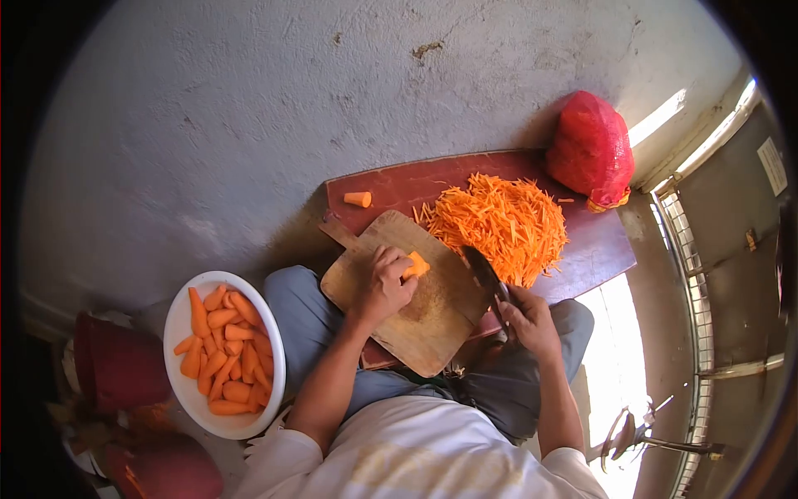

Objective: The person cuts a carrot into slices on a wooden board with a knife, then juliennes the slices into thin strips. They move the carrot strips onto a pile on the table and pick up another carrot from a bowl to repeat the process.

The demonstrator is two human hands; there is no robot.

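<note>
My left hand [389,283] is closed over a piece of carrot [416,265] on the wooden cutting board [432,333]; only the carrot's right end shows past the fingers. In my right hand [529,320] is the handle of a knife [482,273] with a wide dark blade. The blade is over the board's right edge, apart from the carrot piece and beside a large heap of shredded carrot [503,224]. Farther back, a short carrot chunk [358,200] lies on the dark red board [391,193] underneath.
At my left stands a white basin [172,366] with many peeled carrots [223,366]. A red mesh sack [590,145] is at the back right. Dark red containers [120,362] are at the far left. A grey wall [274,100] rises behind, and a metal stand [640,437] is at lower right.
</note>
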